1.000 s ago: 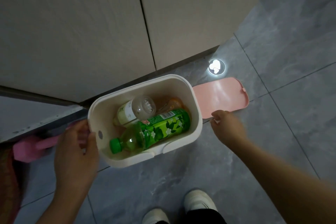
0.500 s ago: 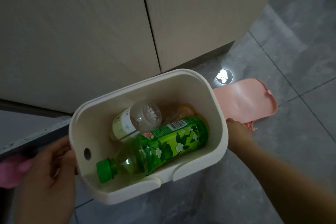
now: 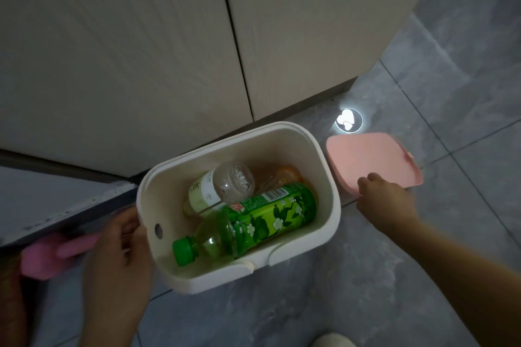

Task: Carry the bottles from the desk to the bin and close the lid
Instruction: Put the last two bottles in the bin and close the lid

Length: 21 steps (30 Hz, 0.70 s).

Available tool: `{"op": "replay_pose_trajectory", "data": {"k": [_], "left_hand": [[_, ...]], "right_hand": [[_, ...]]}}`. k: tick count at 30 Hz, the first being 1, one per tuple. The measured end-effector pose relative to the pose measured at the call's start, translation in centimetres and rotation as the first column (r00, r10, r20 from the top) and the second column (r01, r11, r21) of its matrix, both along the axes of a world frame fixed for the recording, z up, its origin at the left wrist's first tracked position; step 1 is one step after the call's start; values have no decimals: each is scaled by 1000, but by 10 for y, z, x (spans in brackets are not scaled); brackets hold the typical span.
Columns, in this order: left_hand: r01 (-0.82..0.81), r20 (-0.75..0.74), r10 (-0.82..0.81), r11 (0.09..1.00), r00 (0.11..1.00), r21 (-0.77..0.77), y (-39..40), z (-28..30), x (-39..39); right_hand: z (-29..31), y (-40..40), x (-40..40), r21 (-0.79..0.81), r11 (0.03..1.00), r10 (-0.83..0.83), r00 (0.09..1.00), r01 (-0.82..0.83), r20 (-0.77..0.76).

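Observation:
A cream bin [image 3: 327, 177] stands open on the grey floor. Inside lie a green-labelled bottle [image 3: 262, 220] with a green cap, a clear bottle [image 3: 220, 189] with a pale label, and an orange bottle [image 3: 287, 173] partly hidden beneath them. The pink lid [image 3: 369, 158] lies flat on the floor right of the bin. My left hand [image 3: 118, 256] holds the bin's left wall, thumb on the rim. My right hand [image 3: 386, 203] grips the lid's near edge; its fingertips are hidden.
Beige cabinet doors [image 3: 141, 51] rise right behind the bin. A round floor light [image 3: 348, 121] glows beyond the lid. A pink object [image 3: 48, 256] lies on the floor behind my left hand. The toe of a white shoe [image 3: 335, 341] shows at the bottom edge.
My right hand has come out from beside the bin's right wall and reached the lid's near edge. My left hand stays on the bin's left wall. The camera has pulled back a little.

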<state>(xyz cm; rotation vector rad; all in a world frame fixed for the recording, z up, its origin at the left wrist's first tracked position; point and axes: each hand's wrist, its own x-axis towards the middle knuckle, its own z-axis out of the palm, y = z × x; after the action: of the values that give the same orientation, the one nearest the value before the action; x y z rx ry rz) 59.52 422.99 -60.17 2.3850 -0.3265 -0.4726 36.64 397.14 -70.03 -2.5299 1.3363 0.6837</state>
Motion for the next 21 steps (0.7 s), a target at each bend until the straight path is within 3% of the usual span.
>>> {"op": "replay_pose_trajectory", "data": {"k": [6,11,15,19,21], "left_hand": [[-35,-27,38,994,999,106,-8,11,-1],[-22,-122,44,985,992,172,-10,22,-1],[25,-165,11,977,986,212,-14,32,-2],[28,-207,26,967,978,252,-19,42,-7],[39,-243,20,971,970,237,-20,48,-10]], "right_hand": [[68,-8,-14,-10,992,-119,975,124,187],[128,0,-21,29,978,-200,879,208,434],[177,12,-32,138,962,-272,823,234,499],[221,17,-40,214,926,-377,712,312,592],[241,16,-42,304,887,-459,596,347,659]]}}
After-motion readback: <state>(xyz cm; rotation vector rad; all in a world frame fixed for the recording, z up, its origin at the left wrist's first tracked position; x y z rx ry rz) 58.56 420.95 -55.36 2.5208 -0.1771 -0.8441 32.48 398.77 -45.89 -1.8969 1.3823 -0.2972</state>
